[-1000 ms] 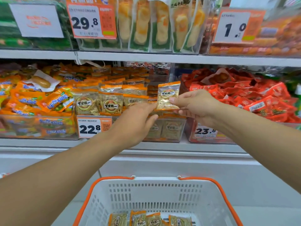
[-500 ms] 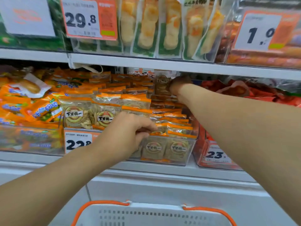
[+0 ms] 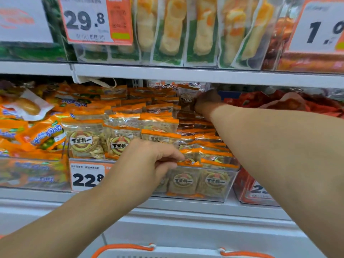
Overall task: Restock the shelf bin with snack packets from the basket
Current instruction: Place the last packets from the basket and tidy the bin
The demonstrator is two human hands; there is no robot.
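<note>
A clear shelf bin (image 3: 226, 183) on the middle shelf holds rows of orange-topped snack packets (image 3: 160, 123) with round brown labels. My right hand (image 3: 207, 103) reaches deep to the back of the bin, under the upper shelf, and holds one snack packet (image 3: 187, 98) upright there. My left hand (image 3: 149, 164) is at the bin's front edge, its curled fingers pinching the tops of the front-row packets (image 3: 189, 162). Only the orange-and-white rim of the basket (image 3: 126, 247) shows at the bottom edge; its contents are out of view.
Orange sausage-style packets (image 3: 41, 135) fill the bin to the left, red packets (image 3: 305, 103) the bin to the right. The upper shelf edge (image 3: 186, 75) hangs low over the bin. Price tags 22.8 (image 3: 87, 176) and 29.8 (image 3: 85, 19) hang in front.
My right hand carried the packet from the front of the bin up and back to its rear. My left hand lowered onto the front-row packets. The view shifted up, hiding most of the basket.
</note>
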